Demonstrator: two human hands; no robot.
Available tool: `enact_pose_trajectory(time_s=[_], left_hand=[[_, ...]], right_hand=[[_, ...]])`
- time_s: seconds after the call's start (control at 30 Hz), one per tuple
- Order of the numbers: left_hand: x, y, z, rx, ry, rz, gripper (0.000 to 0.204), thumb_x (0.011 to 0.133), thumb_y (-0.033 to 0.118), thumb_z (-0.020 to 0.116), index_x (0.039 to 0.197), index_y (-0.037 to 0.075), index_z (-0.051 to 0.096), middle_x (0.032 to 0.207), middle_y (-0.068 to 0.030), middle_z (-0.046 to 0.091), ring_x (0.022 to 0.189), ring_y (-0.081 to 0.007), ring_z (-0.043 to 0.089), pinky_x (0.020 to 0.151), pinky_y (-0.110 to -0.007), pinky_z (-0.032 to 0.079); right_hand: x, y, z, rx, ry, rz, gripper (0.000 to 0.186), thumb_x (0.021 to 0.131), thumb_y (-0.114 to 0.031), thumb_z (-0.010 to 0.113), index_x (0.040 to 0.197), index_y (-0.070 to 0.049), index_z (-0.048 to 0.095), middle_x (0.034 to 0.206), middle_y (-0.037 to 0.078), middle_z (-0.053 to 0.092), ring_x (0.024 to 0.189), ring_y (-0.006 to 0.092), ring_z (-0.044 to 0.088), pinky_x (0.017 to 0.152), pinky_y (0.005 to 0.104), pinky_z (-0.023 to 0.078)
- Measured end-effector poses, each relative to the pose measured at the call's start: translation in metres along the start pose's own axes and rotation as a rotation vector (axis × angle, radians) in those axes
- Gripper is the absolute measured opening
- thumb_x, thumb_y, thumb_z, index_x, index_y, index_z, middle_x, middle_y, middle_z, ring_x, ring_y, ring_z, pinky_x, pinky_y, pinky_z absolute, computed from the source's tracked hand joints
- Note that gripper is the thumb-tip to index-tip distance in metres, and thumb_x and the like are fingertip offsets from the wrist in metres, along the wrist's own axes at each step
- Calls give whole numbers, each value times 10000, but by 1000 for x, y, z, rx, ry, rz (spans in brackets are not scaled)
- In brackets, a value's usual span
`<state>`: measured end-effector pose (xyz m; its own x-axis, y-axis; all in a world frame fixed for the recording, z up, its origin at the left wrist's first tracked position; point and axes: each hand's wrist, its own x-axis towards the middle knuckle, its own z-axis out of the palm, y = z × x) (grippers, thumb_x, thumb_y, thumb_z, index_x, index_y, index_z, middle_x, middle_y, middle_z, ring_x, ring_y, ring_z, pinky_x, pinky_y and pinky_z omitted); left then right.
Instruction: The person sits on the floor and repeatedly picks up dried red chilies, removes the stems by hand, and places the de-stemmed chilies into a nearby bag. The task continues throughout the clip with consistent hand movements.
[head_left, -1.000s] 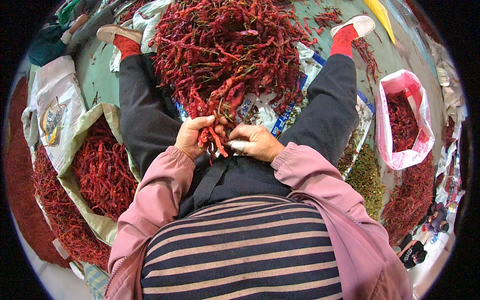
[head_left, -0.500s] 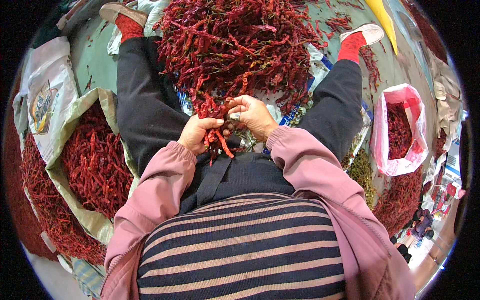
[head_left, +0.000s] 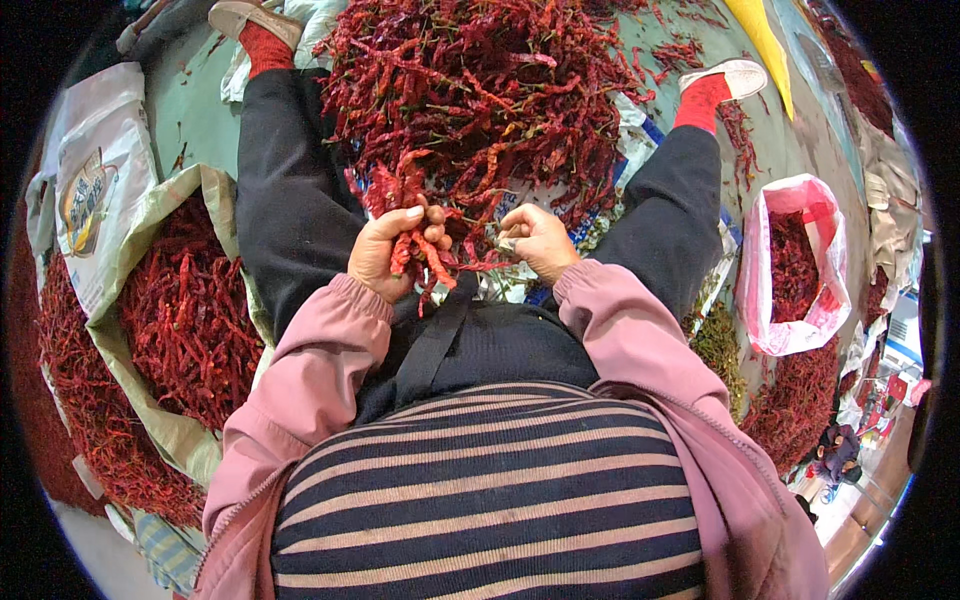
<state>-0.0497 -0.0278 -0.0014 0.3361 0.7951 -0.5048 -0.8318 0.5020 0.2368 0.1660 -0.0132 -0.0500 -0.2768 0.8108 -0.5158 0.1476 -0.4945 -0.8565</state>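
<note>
Dried red chilies fill my left hand (head_left: 376, 258), its fingers wrapped round a loose bunch of chilies (head_left: 404, 185) with tips poking out above and below. To the right of it, a small distance off, my right hand (head_left: 545, 243) is closed in a pinch; what lies between its fingertips is too small to make out. A few long chilies hang in the gap between the two hands. Just beyond, between my outstretched legs, rises a big heap of dried red chilies (head_left: 470, 90), some with pale stems.
At left stands an open pale woven sack (head_left: 120, 345) holding red chilies, with a white printed bag (head_left: 105, 150) behind it. A pink-and-white bag (head_left: 757, 265) with chilies stands at right. Greenish stems (head_left: 715, 345) lie by my right leg. More chilies spread along both sides.
My right hand has drawn away to the right from the bunch, and the two hands are now apart. My left hand still grips the chilies, which are more spread out.
</note>
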Motion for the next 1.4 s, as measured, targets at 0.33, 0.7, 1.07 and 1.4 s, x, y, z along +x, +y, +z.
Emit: enact_pose_trajectory(time_s=[0.33,0.7,1.07,1.4], left_hand=[[-4,-23,10,524,151,86,283,645,-60,634,917,3,590,849,-59,613,740,-152,574,682,-268,460],[-8,-30,10,591,147,168,306,595,-116,583,881,-9,593,823,-61,608,709,-153,567,674,-279,458],[-64,58,32,659,180,338,251,652,-6,596,898,-7,547,773,-75,583,623,-165,565,587,-277,470],[-269,195,-118,2463,1290,773,503,755,244,632,1181,57,440,1151,-159,486,1044,-257,477,867,-359,384]], right_hand=[[-19,-42,33,17,-1,-283,231,688,61,578,884,-25,491,794,37,561,722,91,543,644,223,447],[-13,-28,38,104,-11,-147,172,730,14,545,885,-17,477,770,90,569,688,190,574,573,298,465],[-18,13,-15,-1129,177,-262,320,614,-2,507,924,-79,529,929,155,511,910,316,504,760,369,414],[8,14,21,-878,134,-48,332,683,-260,604,909,-23,549,892,190,589,862,348,552,744,409,427]])
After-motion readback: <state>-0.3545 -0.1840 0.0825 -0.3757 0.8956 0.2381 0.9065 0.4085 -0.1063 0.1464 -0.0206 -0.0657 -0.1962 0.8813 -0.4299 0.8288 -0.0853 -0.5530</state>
